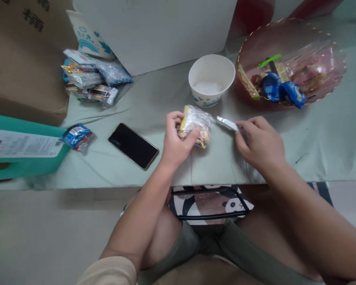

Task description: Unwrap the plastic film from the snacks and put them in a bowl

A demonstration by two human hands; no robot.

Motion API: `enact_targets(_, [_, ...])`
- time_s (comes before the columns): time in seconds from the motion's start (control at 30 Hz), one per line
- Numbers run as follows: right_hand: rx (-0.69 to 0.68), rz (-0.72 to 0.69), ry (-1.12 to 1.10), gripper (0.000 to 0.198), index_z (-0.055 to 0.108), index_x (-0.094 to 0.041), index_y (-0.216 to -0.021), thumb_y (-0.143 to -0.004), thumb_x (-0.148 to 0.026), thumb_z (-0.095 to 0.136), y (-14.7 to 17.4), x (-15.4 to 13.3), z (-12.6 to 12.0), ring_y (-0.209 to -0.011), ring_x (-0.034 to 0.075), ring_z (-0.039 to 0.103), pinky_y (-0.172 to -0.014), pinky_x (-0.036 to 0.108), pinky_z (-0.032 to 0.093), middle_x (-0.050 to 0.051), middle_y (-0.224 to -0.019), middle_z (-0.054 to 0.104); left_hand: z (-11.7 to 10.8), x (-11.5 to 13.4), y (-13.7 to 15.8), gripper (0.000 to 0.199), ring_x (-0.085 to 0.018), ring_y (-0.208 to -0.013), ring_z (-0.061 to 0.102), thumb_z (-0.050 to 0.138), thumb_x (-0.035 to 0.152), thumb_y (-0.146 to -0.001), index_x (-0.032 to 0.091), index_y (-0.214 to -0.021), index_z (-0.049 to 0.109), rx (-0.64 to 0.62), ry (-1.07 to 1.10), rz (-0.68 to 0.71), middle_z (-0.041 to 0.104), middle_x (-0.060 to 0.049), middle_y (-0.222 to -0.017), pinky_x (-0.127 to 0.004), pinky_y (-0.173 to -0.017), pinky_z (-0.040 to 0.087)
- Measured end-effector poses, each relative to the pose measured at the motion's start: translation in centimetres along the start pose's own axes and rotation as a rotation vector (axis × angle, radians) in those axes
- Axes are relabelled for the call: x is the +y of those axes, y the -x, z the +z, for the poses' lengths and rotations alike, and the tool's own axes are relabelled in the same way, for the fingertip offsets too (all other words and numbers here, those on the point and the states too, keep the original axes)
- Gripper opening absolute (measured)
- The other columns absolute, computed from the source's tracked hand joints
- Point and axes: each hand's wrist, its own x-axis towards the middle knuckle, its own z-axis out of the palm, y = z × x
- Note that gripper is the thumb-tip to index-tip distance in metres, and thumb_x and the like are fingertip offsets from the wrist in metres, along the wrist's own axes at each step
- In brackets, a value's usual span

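Observation:
My left hand (179,138) is closed around a small snack packet (197,124) in shiny clear wrapping with yellow edges, the thumb pressing on its front. My right hand (261,144) grips a box cutter (228,123), its pale blade pointing left toward the packet's upper right corner. A narrow gap seems to lie between blade tip and wrapping. The handle is mostly hidden inside my fingers. Just behind the packet stands a white paper tub (212,79) with blue print and something whitish at its bottom.
A pink clear bowl (246,47) at the right holds several wrapped snacks. A black phone (133,146) lies left of my hands, beside a blue snack packet (77,136) and a green bag (44,166). Behind are bagged snacks (95,77), a patterned paper cup (90,37) and a cardboard box (23,67).

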Motion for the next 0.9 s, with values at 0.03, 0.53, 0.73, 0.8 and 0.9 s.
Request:
enact_targets(0.03, [0.007, 0.007, 0.016, 0.025, 0.075, -0.024, -0.105, -0.089, -0.029, 0.056, -0.1, 0.5, 0.1, -0.086, 0.029, 0.062, -0.062, 0.037, 0.043, 0.012, -0.098, 0.067, 0.3, 0.1, 0.3, 0.049, -0.014, -0.081, 0.060, 0.082, 0.041, -0.076, 0.027, -0.111, 0.050, -0.060, -0.073, -0.004, 0.061, 0.001, -0.095, -0.027, -0.074, 0.049])
enact_targets(0.53, [-0.086, -0.281, -0.391, 0.047, 0.055, -0.021, -0.135, -0.091, -0.036, 0.057, 0.1, -2.7, 1.5, -0.122, 0.033, 0.062, -0.104, 0.055, 0.050, 0.017, -0.133, 0.066, 0.5, 0.4, 0.8, 0.016, -0.024, -0.119, 0.067, 0.067, 0.019, -0.082, 0.023, -0.097, 0.066, -0.193, -0.334, 0.199, 0.070, -0.011, -0.127, -0.040, -0.103, 0.053])
enact_targets(0.73, [-0.122, -0.223, -0.435, 0.060, 0.050, -0.020, -0.141, -0.081, -0.026, 0.058, 0.1, -3.0, 2.4, -0.113, 0.031, 0.060, -0.098, 0.050, 0.051, 0.016, -0.126, 0.062, -0.1, 0.8, -0.4, 0.014, -0.013, -0.073, 0.069, 0.058, 0.016, -0.084, 0.021, -0.072, 0.060, 0.069, 0.066, -0.068, 0.069, 0.000, -0.073, -0.023, -0.066, 0.052])
enact_targets(0.8, [-0.119, -0.190, -0.434, 0.066, 0.051, -0.020, -0.142, -0.077, -0.022, 0.057, 0.1, -2.9, 2.3, -0.107, 0.030, 0.059, -0.094, 0.048, 0.051, 0.014, -0.117, 0.060, -0.4, 0.8, -0.9, 0.017, -0.012, -0.059, 0.063, 0.057, 0.014, -0.081, 0.022, -0.066, 0.054, 0.161, 0.183, -0.175, 0.063, 0.001, -0.064, -0.021, -0.053, 0.046])
enact_targets(0.9, [-0.120, -0.195, -0.444, 0.064, 0.056, -0.021, -0.139, -0.075, -0.019, 0.055, 0.1, -2.9, 2.3, -0.097, 0.027, 0.056, -0.088, 0.045, 0.051, 0.010, -0.102, 0.054, -0.8, 0.9, -1.4, 0.017, -0.012, -0.046, 0.057, 0.057, 0.015, -0.078, 0.022, -0.064, 0.051, 0.191, 0.234, -0.317, 0.062, 0.001, -0.062, -0.021, -0.039, 0.032])
